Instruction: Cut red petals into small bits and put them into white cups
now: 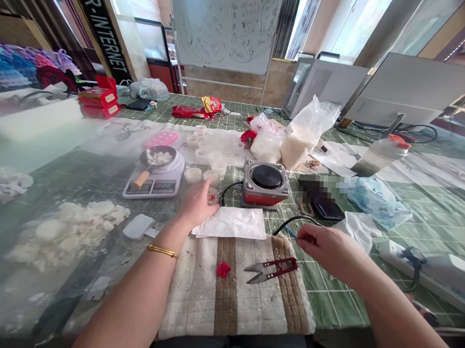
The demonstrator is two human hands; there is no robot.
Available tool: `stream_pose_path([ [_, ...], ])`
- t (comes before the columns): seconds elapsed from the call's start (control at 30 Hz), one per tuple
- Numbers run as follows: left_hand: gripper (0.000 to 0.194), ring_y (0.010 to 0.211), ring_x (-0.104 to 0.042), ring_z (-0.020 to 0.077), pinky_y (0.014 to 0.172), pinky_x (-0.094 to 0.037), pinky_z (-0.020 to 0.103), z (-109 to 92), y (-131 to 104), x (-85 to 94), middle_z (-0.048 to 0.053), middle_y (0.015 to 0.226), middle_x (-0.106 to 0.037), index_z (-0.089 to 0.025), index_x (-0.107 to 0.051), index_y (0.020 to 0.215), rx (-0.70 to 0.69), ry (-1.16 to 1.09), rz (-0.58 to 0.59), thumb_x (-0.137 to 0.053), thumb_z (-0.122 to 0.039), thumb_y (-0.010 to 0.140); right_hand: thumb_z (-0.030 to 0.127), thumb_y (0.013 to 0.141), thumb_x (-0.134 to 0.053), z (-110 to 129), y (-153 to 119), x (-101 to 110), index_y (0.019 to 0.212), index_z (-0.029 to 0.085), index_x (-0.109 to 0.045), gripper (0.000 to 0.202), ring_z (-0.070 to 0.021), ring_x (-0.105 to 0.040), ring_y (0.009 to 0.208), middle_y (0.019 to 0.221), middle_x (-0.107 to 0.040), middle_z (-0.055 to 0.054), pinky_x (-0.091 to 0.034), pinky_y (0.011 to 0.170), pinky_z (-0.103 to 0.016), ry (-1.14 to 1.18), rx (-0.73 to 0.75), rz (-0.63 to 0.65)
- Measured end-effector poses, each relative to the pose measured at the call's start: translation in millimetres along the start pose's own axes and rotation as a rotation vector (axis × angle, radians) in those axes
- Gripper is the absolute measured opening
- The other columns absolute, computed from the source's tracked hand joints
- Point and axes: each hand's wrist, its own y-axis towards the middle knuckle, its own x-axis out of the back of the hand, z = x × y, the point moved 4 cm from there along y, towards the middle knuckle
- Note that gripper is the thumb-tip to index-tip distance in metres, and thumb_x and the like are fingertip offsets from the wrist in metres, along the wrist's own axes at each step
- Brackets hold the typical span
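Observation:
My left hand point(195, 202) reaches over the far left corner of the striped towel point(245, 304). Its thumb and fingers curve around a small clear cup point(213, 196) with red bits inside. Beside it lies a folded white paper sheet point(232, 222). My right hand point(318, 242) is closed at the towel's right edge, its fingertips close to a thin blue strip point(291, 232) and a black cable point(298, 217). Whatever those fingers hold is hidden. On the towel rest a small red flower-shaped piece point(223, 269) and thread snips point(272, 271) with red handles.
A hot plate point(266, 182) stands ahead, with wax bags point(300, 133) behind it. At left are a kitchen scale point(154, 183) bearing a small pan point(159, 157), and a heap of white chunks point(69, 233). A phone point(329, 206) and power strip point(430, 272) lie right.

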Motion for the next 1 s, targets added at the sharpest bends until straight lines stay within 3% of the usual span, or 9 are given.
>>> stream_pose_path([
  [0.2,0.076,0.103,-0.058,0.0287,0.087,-0.047,0.039,-1.3,-3.0,8.2,0.011,0.115,-0.06,-0.02,-0.035,0.134,0.112,-0.145,-0.015,-0.068,-0.024,0.066,0.027,0.08,-0.044,-17.6,6.8,-7.4,0.077,0.024,-0.062,0.019,-0.0154,-0.057,0.059,0.067,-0.065,0.0,-0.028,0.049,-0.024,-0.12,-0.048,0.012],
  [0.33,0.086,0.103,-0.058,0.0229,0.091,-0.044,0.035,-10.8,-7.6,23.3,0.011,0.118,-0.056,-0.021,-0.025,0.139,0.013,-0.422,-0.088,-0.07,-0.026,0.067,0.018,0.078,-0.042,-17.3,11.2,-25.0,0.086,0.021,-0.062,0.021,-0.02,-0.062,0.071,0.081,-0.069,-0.005,-0.031,0.053,-0.026,-0.201,-0.026,0.061],
  [0.47,0.091,0.1,-0.058,0.0191,0.092,-0.045,0.032,-25.5,-12.3,27.1,0.012,0.121,-0.055,-0.022,-0.018,0.141,-0.097,-0.727,-0.007,-0.07,-0.023,0.067,0.011,0.074,-0.043,-22.8,6.7,-27.1,0.085,0.02,-0.06,0.022,-0.0191,-0.06,0.068,0.079,-0.068,-0.006,-0.031,0.055,-0.028,-0.168,-0.039,0.079],
  [0.57,0.088,0.1,-0.058,0.0187,0.091,-0.046,0.032,-36.7,-16.6,28.0,0.012,0.123,-0.053,-0.023,-0.019,0.141,-0.174,-0.808,0.074,-0.069,-0.02,0.069,0.013,0.073,-0.047,-28.6,-7.1,-13.7,0.075,0.022,-0.059,0.015,-0.015,-0.053,0.059,0.066,-0.062,-0.001,-0.032,0.053,-0.027,0.006,0.006,0.136],
  [0.7,0.085,0.111,-0.052,0.0227,0.094,-0.045,0.035,-46.0,-22.6,39.5,0.012,0.124,-0.05,-0.026,-0.022,0.14,-0.296,-0.806,0.003,-0.069,-0.016,0.07,0.029,0.079,-0.055,-31.8,-24.9,19.8,0.078,0.024,-0.061,0.007,-0.0124,-0.047,0.055,0.064,-0.056,0.001,-0.036,0.047,-0.024,0.493,0.081,0.145],
  [0.77,0.085,0.112,-0.052,0.0236,0.094,-0.045,0.037,-48.4,-25.0,46.7,0.011,0.121,-0.051,-0.028,-0.022,0.139,-0.326,-0.807,-0.044,-0.07,-0.016,0.069,0.033,0.077,-0.061,-28.3,-24.2,39.8,0.081,0.025,-0.063,0.009,-0.0115,-0.047,0.052,0.064,-0.055,0.0,-0.038,0.046,-0.024,0.797,0.107,0.032],
  [0.87,0.084,0.113,-0.052,0.025,0.096,-0.044,0.04,-49.3,-26.9,57.1,0.009,0.12,-0.053,-0.03,-0.022,0.137,-0.317,-0.836,-0.131,-0.07,-0.017,0.069,0.032,0.075,-0.065,-18.3,-10.6,63.8,0.079,0.025,-0.063,0.008,-0.0117,-0.05,0.055,0.073,-0.056,-0.002,-0.04,0.047,-0.026,1.221,0.151,-0.322],
  [0.93,0.086,0.116,-0.05,0.0254,0.097,-0.043,0.041,-47.8,-27.4,62.7,0.009,0.122,-0.052,-0.032,-0.019,0.137,-0.287,-0.866,-0.206,-0.07,-0.019,0.07,0.03,0.074,-0.067,-7.0,2.8,66.9,0.075,0.024,-0.062,0.008,-0.0119,-0.05,0.06,0.072,-0.054,-0.001,-0.042,0.051,-0.026,1.41,0.213,-0.475],
  [1.0,0.088,0.118,-0.049,0.0256,0.097,-0.044,0.041,-46.2,-27.3,64.2,0.008,0.123,-0.051,-0.032,-0.015,0.138,-0.246,-0.904,-0.222,-0.07,-0.022,0.07,0.028,0.078,-0.063,3.4,16.1,60.1,0.075,0.024,-0.059,0.006,-0.0098,-0.045,0.056,0.067,-0.053,0.001,-0.041,0.052,-0.024,1.524,0.226,-0.545],
])
